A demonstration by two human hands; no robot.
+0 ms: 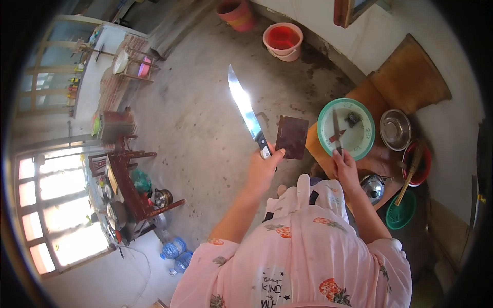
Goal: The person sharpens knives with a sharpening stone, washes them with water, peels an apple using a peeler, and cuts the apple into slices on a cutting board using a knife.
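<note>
we see the round basin with green rim (372,134) on the brown table (367,91), at our right side. in its pale inside lies a dark clump (353,119), and near the small blade is a dark red piece; if this piece touches the blade, we cannot tell. just beside the basin stands a steel bowl (395,129), shiny inside. farther right, a long wooden stick (412,172) leans across the red basin (429,167) and reaches over the green basket (401,210). the metal kettle (372,189) is near our right forearm. on the floor ahead is a pink bucket (284,53); its inside looks red, but we cannot tell what is in it. a red bucket (237,15) stands near it.

our right hand (346,167) is at the near rim of the basin, its fingers clamped on the handle of the small knife (336,123), whose blade points away from us, above the basin. our left hand (263,165) is held forward, well apart from the right one, with fingers closed around the black handle of the large knife (244,105); its bright blade points up and away. the dark brown rectangular slab (292,138) is beside the left thumb, but we cannot tell if they are touching.
</note>
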